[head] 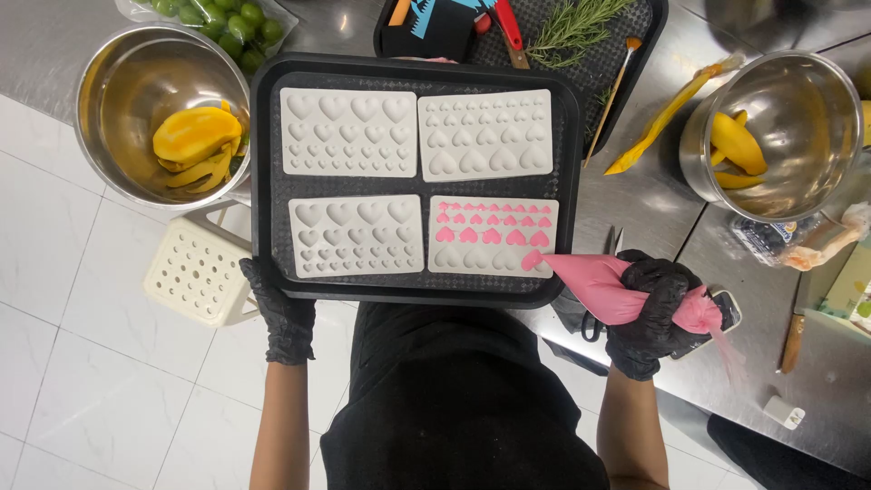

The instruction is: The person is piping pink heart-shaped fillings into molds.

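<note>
Head view: right hand [655,308] fisted around soft pink piping bag [603,286], tip touching white silicone heart mould [493,235]. Left hand [277,304] grips black tray [263,181] edge. Bag likely squashy; hold twisted end.

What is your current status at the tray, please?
Left hand grips black tray edge. Right hand squeezes pink piping bag, tip at half-filled heart mould. Nothing obstructing.

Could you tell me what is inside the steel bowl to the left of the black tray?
The steel bowl holds yellow mango pieces and peels, piled against its right side. Whatever lies beneath the pile is covered.
</note>
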